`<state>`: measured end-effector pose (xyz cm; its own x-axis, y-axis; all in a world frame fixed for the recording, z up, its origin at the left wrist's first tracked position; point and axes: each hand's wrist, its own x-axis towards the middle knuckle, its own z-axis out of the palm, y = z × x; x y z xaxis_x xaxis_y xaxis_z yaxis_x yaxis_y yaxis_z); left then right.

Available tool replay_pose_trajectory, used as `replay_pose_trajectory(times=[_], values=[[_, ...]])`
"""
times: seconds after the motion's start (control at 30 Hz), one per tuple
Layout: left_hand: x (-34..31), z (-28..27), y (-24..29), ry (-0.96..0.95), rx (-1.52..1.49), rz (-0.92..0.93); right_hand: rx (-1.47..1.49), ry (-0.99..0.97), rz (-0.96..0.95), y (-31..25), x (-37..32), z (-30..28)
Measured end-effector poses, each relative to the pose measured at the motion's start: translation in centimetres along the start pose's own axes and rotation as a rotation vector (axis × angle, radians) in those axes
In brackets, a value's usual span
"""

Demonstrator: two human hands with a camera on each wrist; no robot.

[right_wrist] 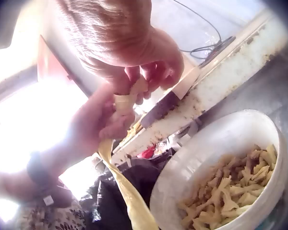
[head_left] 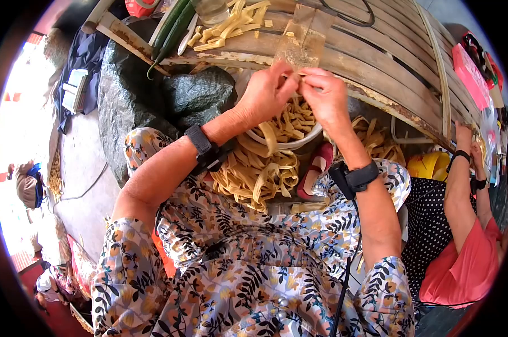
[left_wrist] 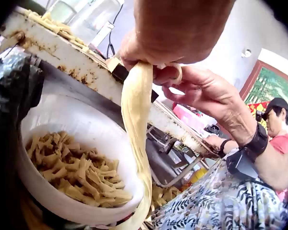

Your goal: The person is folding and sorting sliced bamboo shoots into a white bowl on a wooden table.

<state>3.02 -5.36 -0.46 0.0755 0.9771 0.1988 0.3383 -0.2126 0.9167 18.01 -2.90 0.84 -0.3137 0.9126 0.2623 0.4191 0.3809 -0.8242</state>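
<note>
Both hands meet above a white tub (left_wrist: 77, 113), at the edge of the slatted table. My left hand (head_left: 267, 94) pinches a long, pale yellow, flat strip (left_wrist: 137, 103) that looks like bean curd skin. The strip's long tail hangs past the tub's rim. With thumb and fingers, my right hand (head_left: 328, 100) pinches the short end, and a small loop (right_wrist: 125, 101) of the strip shows between the hands. Short, knotted-looking yellow pieces (left_wrist: 79, 167) lie in the tub. A heap of long loose strips (head_left: 257, 177) sits below it, near my knees.
More short yellow pieces (head_left: 237, 25) lie on the slatted table (head_left: 372, 56), beside green cucumbers (head_left: 172, 28) and a glass jar (head_left: 211, 10). Dark plastic bags (head_left: 200, 92) stand at the left. Another person in a red top (head_left: 461, 264) works at the right.
</note>
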Motion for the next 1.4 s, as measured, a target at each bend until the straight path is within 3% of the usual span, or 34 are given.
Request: replay_pose_trajectory(times=[0.03, 0.07, 0.17, 0.2, 0.3, 0.43, 0.57, 0.73, 1.0, 1.1, 1.13, 1.27, 1.4], values=[[0.1, -0.1, 0.1, 0.017, -0.065, -0.039, 0.14, 0.064, -0.099, -0.1, 0.1, 0.0], [-0.2, 0.0, 0.5, -0.029, -0.326, -0.268, 0.311, 0.059, -0.021, -0.5, 0.1, -0.4], [-0.3, -0.6, 2.3, -0.152, -0.854, -0.516, 0.581, 0.196, 0.209, -0.9, 0.9, -2.5], [-0.4, -0.7, 1.7, -0.232, -0.883, -0.539, 0.642, 0.272, 0.289, -0.4, 1.4, -3.7], [-0.5, -0.9, 0.8, -0.325, -0.775, -0.49, 0.678, 0.126, 0.388, 0.1, 1.4, -4.7], [-0.4, -2.2, -0.7, -0.542, -0.957, -0.504, 0.582, -0.163, 0.557, -0.6, 1.1, -4.3], [-0.5, -2.0, -0.3, -0.586, -0.949, -0.485, 0.709, -0.43, 0.428, -1.1, 0.5, -2.3], [0.4, -3.3, -0.3, -0.554, -0.918, -0.546, 0.907, -0.201, 0.459, -0.6, 0.5, -2.2], [1.2, -4.3, -0.3, -0.595, -0.835, -0.534, 0.94, -0.177, 0.553, -0.5, 1.1, -2.6], [2.0, -4.6, 0.5, -0.447, -0.402, -0.244, 0.891, -0.072, 0.507, -0.2, 2.3, -2.8], [2.8, -5.1, 0.4, -0.393, -0.272, -0.241, 0.869, 0.012, 0.481, 0.0, 3.1, -3.4], [7.0, -5.5, -0.4, -0.167, -0.156, -0.05, 0.882, 0.214, 0.371, 0.8, 6.0, -3.9], [9.2, -4.4, -2.3, 0.019, -0.084, -0.054, 0.907, 0.319, 0.345, 2.3, 7.8, -2.4]])
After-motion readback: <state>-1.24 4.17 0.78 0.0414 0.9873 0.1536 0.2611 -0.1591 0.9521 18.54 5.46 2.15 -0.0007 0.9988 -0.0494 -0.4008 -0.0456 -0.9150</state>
